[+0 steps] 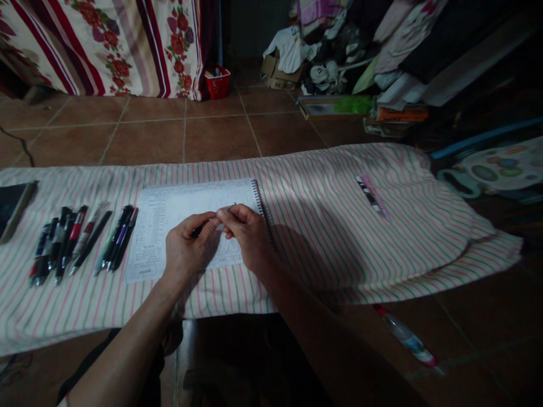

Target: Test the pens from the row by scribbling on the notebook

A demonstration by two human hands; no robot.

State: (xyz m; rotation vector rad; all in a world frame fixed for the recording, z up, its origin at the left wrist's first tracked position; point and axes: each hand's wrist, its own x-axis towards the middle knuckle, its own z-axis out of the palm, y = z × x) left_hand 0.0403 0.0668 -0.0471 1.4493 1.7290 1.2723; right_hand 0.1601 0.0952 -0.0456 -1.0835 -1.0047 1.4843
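Both my hands meet over a spiral notebook (169,209) lying on a pink-striped cloth (339,226). A dark pen (212,217) with a metal tip is held between them. My left hand (184,249) pinches its dark barrel end. My right hand (246,229) pinches the end with the silver tip. Several pens (80,240) lie in a row on the cloth to the left of the notebook.
A dark flat object (12,206) lies at the cloth's far left. A small striped item (371,195) rests on the cloth to the right. A plastic bottle (405,336) lies on the tiled floor. A red basket (217,82), boxes and clothes stand at the back.
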